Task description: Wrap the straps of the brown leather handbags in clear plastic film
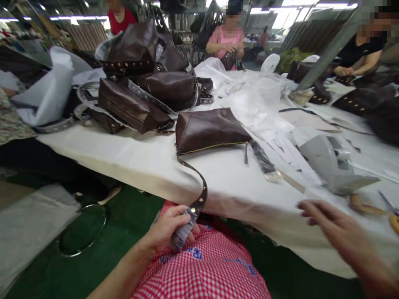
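Note:
A dark brown leather bag [212, 129] with a yellow-edged zipper lies on the white table. Its studded strap [202, 185] curves down over the table's front edge. Above my lap, my left hand [174, 227] is closed around the strap's lower part, which is wrapped in clear plastic film. My right hand [332, 222], slightly blurred, hovers by the table edge with fingers stretched out and nothing visible in them. Closest to it are a grey tape dispenser [332, 162] and a plastic-wrapped strap end [264, 162] beside the bag.
Brown bags [131, 104] are piled at the back left. Clear plastic sheets [252, 93] spread behind the bag. Scissors [393, 222] and a tape roll [366, 205] lie at right. A slanted metal post [327, 50] rises from the table. Co-workers stand across it.

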{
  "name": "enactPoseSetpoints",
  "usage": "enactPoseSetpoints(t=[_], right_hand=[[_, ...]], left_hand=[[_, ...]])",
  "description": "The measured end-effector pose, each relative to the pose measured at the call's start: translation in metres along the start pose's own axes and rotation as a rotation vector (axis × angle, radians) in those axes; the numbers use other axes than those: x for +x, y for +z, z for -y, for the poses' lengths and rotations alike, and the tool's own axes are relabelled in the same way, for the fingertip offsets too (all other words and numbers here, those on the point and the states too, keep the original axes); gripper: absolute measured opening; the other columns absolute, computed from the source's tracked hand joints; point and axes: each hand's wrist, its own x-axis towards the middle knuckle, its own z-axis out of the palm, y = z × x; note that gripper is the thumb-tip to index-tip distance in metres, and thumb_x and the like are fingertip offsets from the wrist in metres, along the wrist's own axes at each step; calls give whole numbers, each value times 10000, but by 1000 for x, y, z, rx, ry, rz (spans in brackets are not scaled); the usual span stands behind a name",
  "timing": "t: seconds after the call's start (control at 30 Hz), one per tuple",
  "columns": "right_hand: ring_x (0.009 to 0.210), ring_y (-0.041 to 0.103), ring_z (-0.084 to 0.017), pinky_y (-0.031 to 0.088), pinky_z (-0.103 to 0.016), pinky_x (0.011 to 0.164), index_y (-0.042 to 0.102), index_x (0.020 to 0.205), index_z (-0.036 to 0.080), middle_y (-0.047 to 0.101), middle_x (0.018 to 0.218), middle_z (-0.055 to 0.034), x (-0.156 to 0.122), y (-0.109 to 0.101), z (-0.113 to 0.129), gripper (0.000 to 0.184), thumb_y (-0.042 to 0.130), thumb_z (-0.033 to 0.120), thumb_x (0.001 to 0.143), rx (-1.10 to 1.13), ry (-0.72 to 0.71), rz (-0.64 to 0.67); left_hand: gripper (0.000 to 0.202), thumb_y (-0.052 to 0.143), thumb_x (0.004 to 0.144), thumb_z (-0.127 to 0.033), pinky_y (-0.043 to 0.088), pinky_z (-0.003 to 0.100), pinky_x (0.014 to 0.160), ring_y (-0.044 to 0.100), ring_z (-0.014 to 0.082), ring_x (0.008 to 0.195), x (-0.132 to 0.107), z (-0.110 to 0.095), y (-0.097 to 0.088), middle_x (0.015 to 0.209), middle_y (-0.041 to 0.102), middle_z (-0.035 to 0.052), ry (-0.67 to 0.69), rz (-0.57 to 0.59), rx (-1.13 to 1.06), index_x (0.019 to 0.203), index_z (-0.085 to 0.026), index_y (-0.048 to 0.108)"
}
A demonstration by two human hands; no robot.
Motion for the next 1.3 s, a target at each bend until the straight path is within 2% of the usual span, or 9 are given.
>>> enactPoseSetpoints(t=[0.1,0.2,0.33,0.5,0.63,0.8,1.03,1.17,1.3], right_hand=[[619,591,-155,461,-280,485,667,1087,205,684,1059,-149,-29,96,46,556,687,624,721,498,217,494],[633,585,-100,360,-179,418,610,1186,237,611,1252,-137,-36,172,90,608,787,520,677,984,331,743],[533,513,-53,352,-142,414,673,939,196,691,863,-30,-23,219,126,429,873,367,600,1222,328,832],[458,464,-51,341,-153,388,639,760,170,623,651,22,-9,237,158,300,830,364,633,1063,157,733],[468,462,-76,382,-193,446,658,771,170,589,579,41,-5,244,186,201,730,349,716,807,-110,728],[680,530,-129,436,-247,649,685,758,169,629,724,16,10,245,214,138,655,303,771,549,-382,634],[651,485,-120,408,-244,625,653,796,167,585,714,22,21,245,218,192,655,355,761,615,-328,655],[510,448,-92,375,-222,501,592,726,172,525,588,46,12,242,216,222,653,382,764,617,-230,778],[356,399,-84,317,-219,370,556,715,184,457,470,73,5,237,214,283,658,443,767,605,-115,968]], left_hand=[[274,683,765,-383,409,159,357,570,112,377,4,0,0,567,684,56,-21,23,-21,818,-141,565],[300,664,790,-403,393,164,340,532,106,337,6,-2,-4,511,651,38,-43,69,-44,863,-120,593],[364,629,810,-478,398,182,365,516,98,345,0,-4,-8,559,652,28,46,45,-49,884,-123,597],[372,684,788,-441,520,260,706,669,177,753,-15,-2,-15,864,717,47,443,-270,286,1028,-171,596],[290,612,857,-367,480,300,865,641,218,957,-20,-3,-24,1058,706,72,579,-502,552,1071,-177,653],[343,591,866,-422,510,302,831,669,235,923,-14,-17,-20,979,737,87,567,-389,290,1035,-141,689],[385,650,802,-516,509,241,509,627,147,493,-3,-24,-9,635,697,46,483,-299,-104,821,-132,640],[376,693,768,-494,497,236,474,609,140,464,3,-23,-10,616,686,37,433,-289,-150,813,-125,635],[373,745,724,-471,518,246,536,645,162,544,7,-31,-9,625,689,36,498,-307,-139,763,-115,643]])
